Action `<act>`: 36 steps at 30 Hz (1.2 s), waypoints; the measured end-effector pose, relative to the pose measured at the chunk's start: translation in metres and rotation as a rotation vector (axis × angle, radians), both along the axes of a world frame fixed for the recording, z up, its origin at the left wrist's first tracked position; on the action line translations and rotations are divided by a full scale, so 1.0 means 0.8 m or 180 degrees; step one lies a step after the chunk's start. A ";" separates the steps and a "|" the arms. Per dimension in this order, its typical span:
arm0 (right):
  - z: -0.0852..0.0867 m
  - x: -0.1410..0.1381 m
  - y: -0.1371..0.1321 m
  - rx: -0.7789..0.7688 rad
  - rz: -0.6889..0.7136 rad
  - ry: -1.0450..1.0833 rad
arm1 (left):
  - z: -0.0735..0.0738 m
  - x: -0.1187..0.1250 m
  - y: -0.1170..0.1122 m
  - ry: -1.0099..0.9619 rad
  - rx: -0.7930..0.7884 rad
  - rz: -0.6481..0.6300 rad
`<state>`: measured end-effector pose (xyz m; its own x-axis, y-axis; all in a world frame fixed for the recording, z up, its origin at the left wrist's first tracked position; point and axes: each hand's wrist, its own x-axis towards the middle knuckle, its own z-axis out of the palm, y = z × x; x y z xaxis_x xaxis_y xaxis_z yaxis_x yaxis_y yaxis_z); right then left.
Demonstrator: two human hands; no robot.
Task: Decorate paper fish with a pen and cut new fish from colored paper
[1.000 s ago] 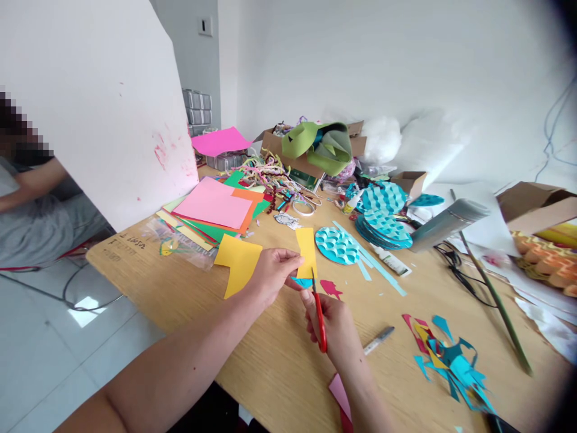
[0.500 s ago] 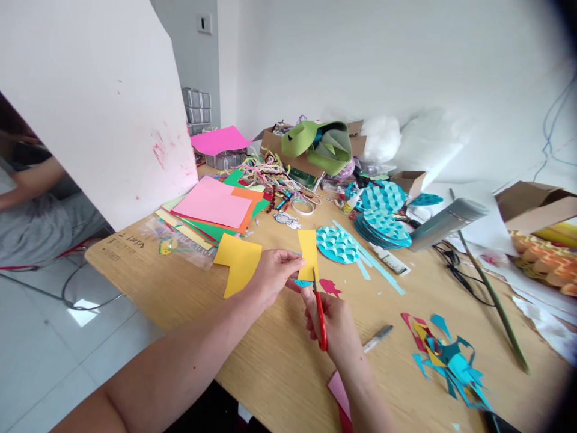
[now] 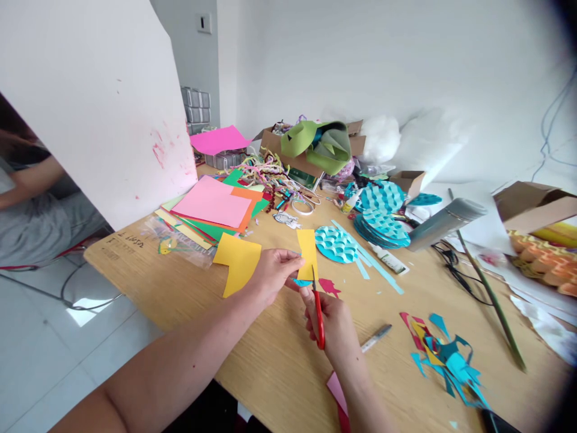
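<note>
Nearest, the right hand (image 3: 336, 328) has its fingers curled around the red handles of the scissors (image 3: 318, 313), blades pointing up at the yellow strip (image 3: 308, 252). The left hand (image 3: 270, 273) pinches this plain, upright strip by its left edge, above the table (image 3: 189, 300). Pencilled writing (image 3: 128, 242) on the table's far-left edge is unreadable. Hands and strip have barely moved since a second ago.

1. Paper strip (image 3: 308, 252): yellow, narrow, plain. Held upright above the bench (image 3: 270, 361), its left edge pinched in the left grip (image 3: 270, 273).
2. Scissors (image 3: 318, 316): red handles, short blades. Held in the right grip (image 3: 337, 329), blades pointing up and away, tips meeting the strip's lower edge.
</note>
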<state>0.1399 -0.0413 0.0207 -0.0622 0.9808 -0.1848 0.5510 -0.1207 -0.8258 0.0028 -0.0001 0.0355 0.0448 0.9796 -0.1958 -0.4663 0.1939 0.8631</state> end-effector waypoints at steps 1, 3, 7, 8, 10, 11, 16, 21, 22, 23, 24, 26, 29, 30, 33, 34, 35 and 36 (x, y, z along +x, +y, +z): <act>0.001 0.000 0.000 -0.0004 0.0007 0.0004 | 0.000 0.000 0.000 0.0014 0.0001 -0.0007; 0.001 0.000 0.000 -0.0020 0.0016 0.0035 | -0.001 -0.001 0.000 0.0045 0.0006 -0.0029; 0.000 0.001 0.000 -0.0045 0.0020 0.0149 | -0.001 0.000 0.000 0.0052 0.0002 -0.0026; 0.000 0.001 0.000 -0.0054 0.0013 0.0176 | -0.002 0.000 0.000 0.0044 -0.0006 -0.0017; -0.001 0.001 0.000 -0.0081 -0.0002 0.0215 | -0.003 0.000 -0.001 0.0036 -0.0020 -0.0004; -0.001 0.000 0.000 -0.0087 -0.0012 0.0232 | -0.003 0.001 -0.001 0.0041 -0.0021 -0.0013; 0.000 0.001 -0.001 -0.0071 -0.0023 0.0263 | -0.004 0.001 -0.001 0.0062 -0.0016 -0.0015; -0.001 0.001 0.000 -0.0096 -0.0023 0.0309 | -0.002 0.002 -0.003 0.0098 0.0049 -0.0110; -0.001 0.001 0.000 -0.0101 -0.0026 0.0329 | -0.002 0.002 -0.003 0.0110 0.0059 -0.0136; -0.001 0.001 0.000 -0.0109 -0.0034 0.0347 | -0.002 0.002 -0.003 0.0119 0.0059 -0.0139; -0.001 0.001 0.000 -0.0119 -0.0045 0.0364 | -0.002 0.002 -0.003 0.0123 0.0051 -0.0123; -0.001 0.000 0.000 -0.0134 -0.0071 0.0385 | -0.002 0.002 -0.003 0.0121 0.0026 -0.0072; 0.000 0.000 0.000 -0.0152 -0.0109 0.0358 | -0.003 0.002 -0.003 0.0096 -0.0006 -0.0042; 0.000 0.000 0.000 -0.0159 -0.0124 0.0345 | -0.003 0.002 -0.003 0.0093 -0.0013 -0.0049; 0.001 -0.001 0.001 -0.0176 -0.0159 0.0329 | -0.002 0.002 -0.003 0.0075 -0.0004 -0.0066; 0.001 -0.001 0.001 -0.0174 -0.0154 0.0331 | -0.001 0.002 -0.003 0.0061 0.0010 -0.0080; 0.001 -0.001 0.001 -0.0170 -0.0150 0.0334 | -0.001 0.002 -0.003 0.0047 0.0028 -0.0100; 0.002 -0.001 0.001 -0.0167 -0.0145 0.0337 | 0.000 0.002 -0.002 0.0041 0.0043 -0.0121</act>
